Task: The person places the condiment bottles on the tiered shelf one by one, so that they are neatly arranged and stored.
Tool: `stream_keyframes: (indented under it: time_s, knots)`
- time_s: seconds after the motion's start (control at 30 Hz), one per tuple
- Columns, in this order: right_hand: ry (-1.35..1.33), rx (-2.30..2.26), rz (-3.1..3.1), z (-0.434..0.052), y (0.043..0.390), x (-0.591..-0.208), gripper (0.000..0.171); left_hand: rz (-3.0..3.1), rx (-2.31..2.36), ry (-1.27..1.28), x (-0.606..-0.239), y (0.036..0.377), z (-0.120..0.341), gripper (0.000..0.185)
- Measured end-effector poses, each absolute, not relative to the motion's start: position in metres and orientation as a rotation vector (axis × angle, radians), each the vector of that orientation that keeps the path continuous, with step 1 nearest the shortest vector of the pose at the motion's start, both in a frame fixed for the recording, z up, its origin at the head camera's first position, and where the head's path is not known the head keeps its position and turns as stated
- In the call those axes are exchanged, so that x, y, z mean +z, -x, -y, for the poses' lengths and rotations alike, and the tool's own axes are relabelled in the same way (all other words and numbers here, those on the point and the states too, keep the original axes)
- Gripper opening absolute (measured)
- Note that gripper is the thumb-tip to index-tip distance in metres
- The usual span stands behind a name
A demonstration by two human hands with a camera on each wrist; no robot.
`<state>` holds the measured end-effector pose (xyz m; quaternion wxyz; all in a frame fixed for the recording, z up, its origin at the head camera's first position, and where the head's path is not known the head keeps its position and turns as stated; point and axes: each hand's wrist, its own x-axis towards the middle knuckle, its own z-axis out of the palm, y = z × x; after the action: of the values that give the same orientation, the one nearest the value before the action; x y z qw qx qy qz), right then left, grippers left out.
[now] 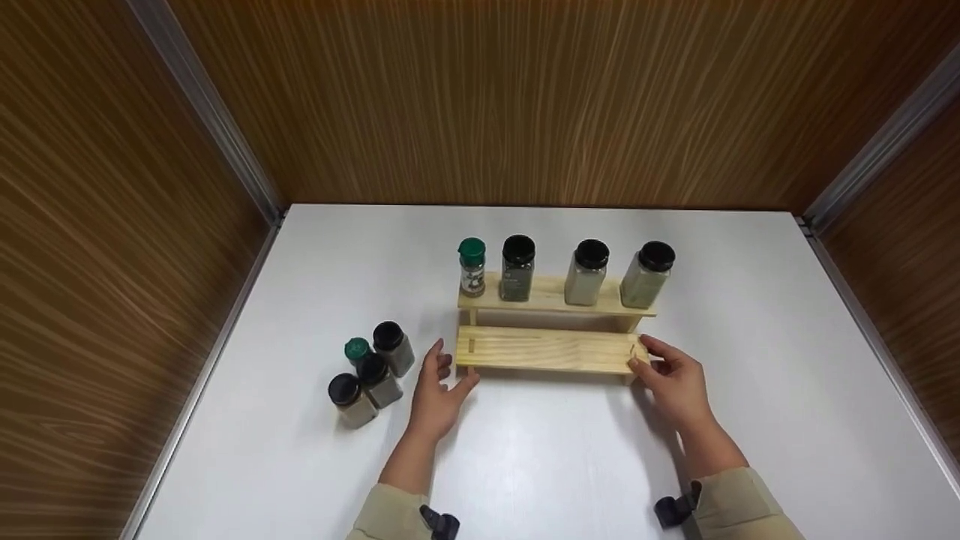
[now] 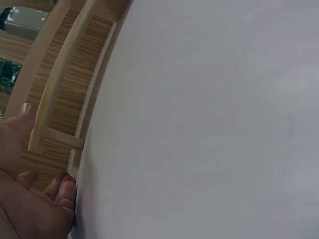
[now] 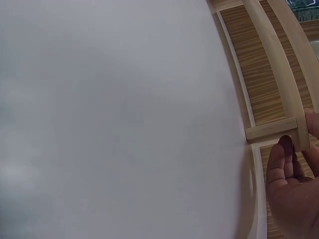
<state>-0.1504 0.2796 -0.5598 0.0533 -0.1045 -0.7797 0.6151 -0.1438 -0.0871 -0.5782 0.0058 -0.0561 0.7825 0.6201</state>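
A two-tier wooden spice rack [image 1: 551, 349] stands in the middle of the white table. My right hand [image 1: 681, 386] pinches the right end of its lower shelf, thumb at the front corner; in the right wrist view a fingertip [image 3: 285, 143] sits by the shelf's underside. By the left end is my left hand [image 1: 435, 401], thumb spread apart from the loosely bent fingers, nothing held. Along the upper shelf stand a green-capped jar [image 1: 472, 268] and three black-capped jars, among them a dark one [image 1: 517, 270], a pale one [image 1: 586, 274] and a greenish one [image 1: 646, 276].
Left of my left hand, several more spice jars stand grouped on the table [image 1: 247, 450]: a green-capped one [image 1: 358, 349] and black-capped ones, such as the nearest jar [image 1: 352, 401]. Wood-grain panels [image 1: 480, 105] wall the table at the back and both sides.
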Motion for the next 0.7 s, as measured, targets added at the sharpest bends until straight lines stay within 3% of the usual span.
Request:
stream_keyframes:
  time_s: [0.33, 0.7]
  knots:
    - [0.341, 1.924, 2.314, -0.274, 0.154, -0.561, 0.052, -2.495, 1.920, 0.188, -0.549, 0.100, 0.090, 0.086]
    - [0.381, 1.889, 2.346, -0.276, 0.153, -0.561, 0.051, -2.789, 1.914, 0.114, -0.510, 0.064, 0.105, 0.062]
